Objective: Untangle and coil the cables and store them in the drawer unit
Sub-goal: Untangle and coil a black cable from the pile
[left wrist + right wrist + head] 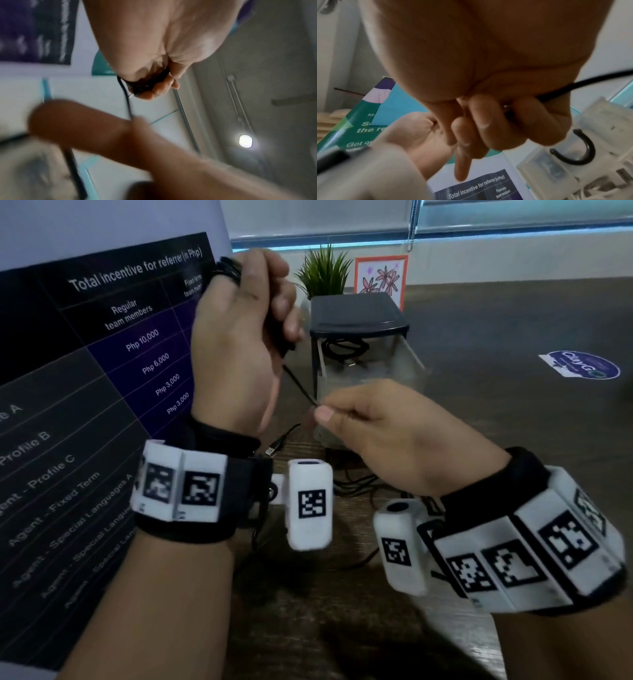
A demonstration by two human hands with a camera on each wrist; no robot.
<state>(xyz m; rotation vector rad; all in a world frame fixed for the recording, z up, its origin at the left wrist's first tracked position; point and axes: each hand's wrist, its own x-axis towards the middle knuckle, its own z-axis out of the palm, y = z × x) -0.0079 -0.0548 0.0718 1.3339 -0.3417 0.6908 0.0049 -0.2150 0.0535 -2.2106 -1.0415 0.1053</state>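
Observation:
My left hand (246, 313) is raised and grips a coil of black cable (227, 270) wound round its fingers; the left wrist view shows the coil (149, 79) in the fist. A taut strand (298, 385) runs down from it to my right hand (346, 412), which pinches it between thumb and fingers. In the right wrist view the cable (583, 83) passes through the curled fingers. The drawer unit (359, 320) with its dark lid stands behind, its top drawer (416, 364) pulled out with another black cable (342, 347) inside.
Loose black cable with a USB plug (274, 448) lies on the dark wooden table (513, 419) under my hands. A printed poster (85, 378) stands at the left. A small green plant (323, 273) and a framed flower picture (382, 277) sit behind the unit. A round sticker (582, 364) is at right.

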